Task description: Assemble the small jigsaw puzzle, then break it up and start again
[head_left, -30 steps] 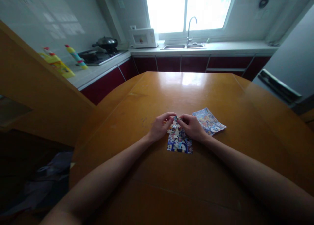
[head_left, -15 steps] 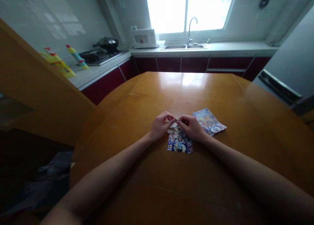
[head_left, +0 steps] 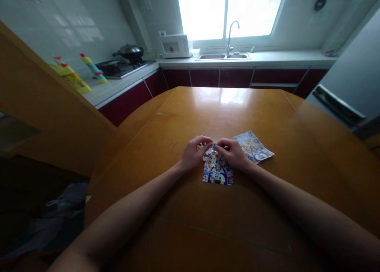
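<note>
A small colourful jigsaw puzzle [head_left: 217, 171] lies flat on the orange wooden table [head_left: 225, 109], partly put together. My left hand [head_left: 194, 152] and my right hand [head_left: 233, 153] meet at its far edge, fingertips pinched together over a small puzzle piece [head_left: 213, 146]. Both hands are closed in a pinch and rest on the table. Just right of my right hand lies a printed picture card [head_left: 253, 146] with a cartoon design.
Beyond the table runs a kitchen counter with a sink and tap [head_left: 228, 54], a white microwave [head_left: 174, 46] and a hob with a black pan [head_left: 130, 52]. Yellow bottles [head_left: 71, 77] stand on the left counter. A fridge [head_left: 347, 82] is at right.
The hands have hardly moved; the pinched piece has come down slightly toward the puzzle's far edge.
</note>
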A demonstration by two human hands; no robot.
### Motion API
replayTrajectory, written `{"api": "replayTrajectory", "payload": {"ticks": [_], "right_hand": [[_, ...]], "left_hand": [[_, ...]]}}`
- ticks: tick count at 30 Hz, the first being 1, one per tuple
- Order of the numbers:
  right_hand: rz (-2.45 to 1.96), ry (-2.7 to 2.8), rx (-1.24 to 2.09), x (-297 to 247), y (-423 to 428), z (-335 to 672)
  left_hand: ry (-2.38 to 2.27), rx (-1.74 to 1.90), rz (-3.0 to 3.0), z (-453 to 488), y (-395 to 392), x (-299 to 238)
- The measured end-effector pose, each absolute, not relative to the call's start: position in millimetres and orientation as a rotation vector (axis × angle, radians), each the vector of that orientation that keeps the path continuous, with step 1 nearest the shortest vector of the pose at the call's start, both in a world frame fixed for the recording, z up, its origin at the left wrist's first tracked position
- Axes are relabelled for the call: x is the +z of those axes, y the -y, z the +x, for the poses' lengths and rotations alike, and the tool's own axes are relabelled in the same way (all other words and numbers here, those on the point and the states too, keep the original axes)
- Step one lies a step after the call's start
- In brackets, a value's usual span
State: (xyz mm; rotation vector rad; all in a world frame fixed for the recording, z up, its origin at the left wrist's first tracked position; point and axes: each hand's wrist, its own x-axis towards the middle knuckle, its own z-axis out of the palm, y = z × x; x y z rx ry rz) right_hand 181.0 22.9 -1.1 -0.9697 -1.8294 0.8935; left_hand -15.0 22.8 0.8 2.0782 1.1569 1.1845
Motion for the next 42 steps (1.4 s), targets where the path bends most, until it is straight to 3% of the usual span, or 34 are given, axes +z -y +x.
{"api": "replayTrajectory", "payload": {"ticks": [9,24,31,42], "right_hand": [[-0.986,1.759,0.956,-1.1,-23.7,181.3],[-0.971,1.619,0.968,-1.4,-23.3,179.4],[-0.988,1.752,1.015,1.5,-27.2,183.7],[-1.194,1.959,0.626,-0.9,-26.7,183.6]], "left_hand": [[-1.169,1.293,2.123,-14.3,-23.2,-0.1],[-1.295,1.173,2.317,-14.5,-22.8,0.8],[-1.109,1.206,2.338,-16.0,-24.7,0.7],[-1.452,0.975,2.344,-20.9,-28.2,-5.3]]}}
